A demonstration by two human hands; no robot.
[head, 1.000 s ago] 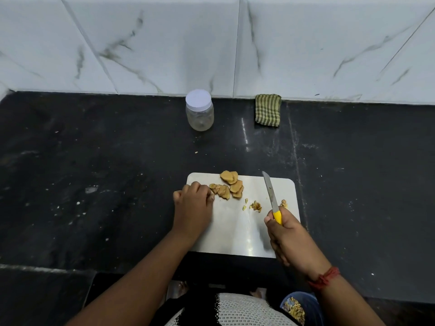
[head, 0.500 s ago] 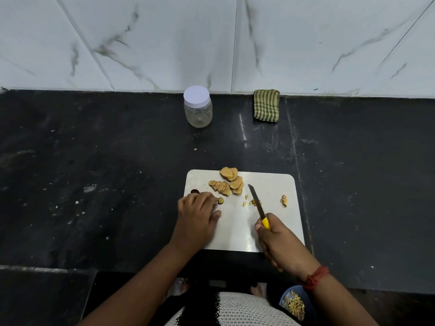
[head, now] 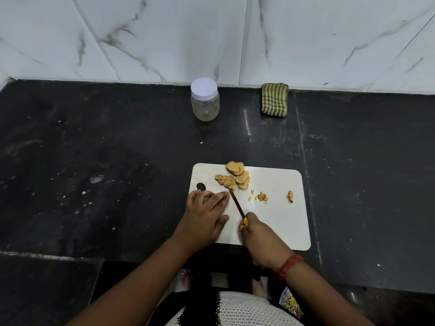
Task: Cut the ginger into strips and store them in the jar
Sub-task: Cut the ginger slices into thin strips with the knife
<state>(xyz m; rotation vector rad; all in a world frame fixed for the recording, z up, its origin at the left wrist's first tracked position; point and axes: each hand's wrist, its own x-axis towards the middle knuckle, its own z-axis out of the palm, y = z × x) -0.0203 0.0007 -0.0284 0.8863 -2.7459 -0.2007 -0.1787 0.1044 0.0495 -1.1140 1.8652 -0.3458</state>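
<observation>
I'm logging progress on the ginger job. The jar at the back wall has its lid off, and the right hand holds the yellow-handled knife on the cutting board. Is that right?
Not quite. The head view shows the jar by the back wall with its white lid on. The rest holds: the right hand grips the yellow-handled knife over the cutting board.

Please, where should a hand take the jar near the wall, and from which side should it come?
Grip the jar round its clear body below the white lid, coming from the front. It stands upright, the wall is close behind it, and the counter in front is open.
</observation>
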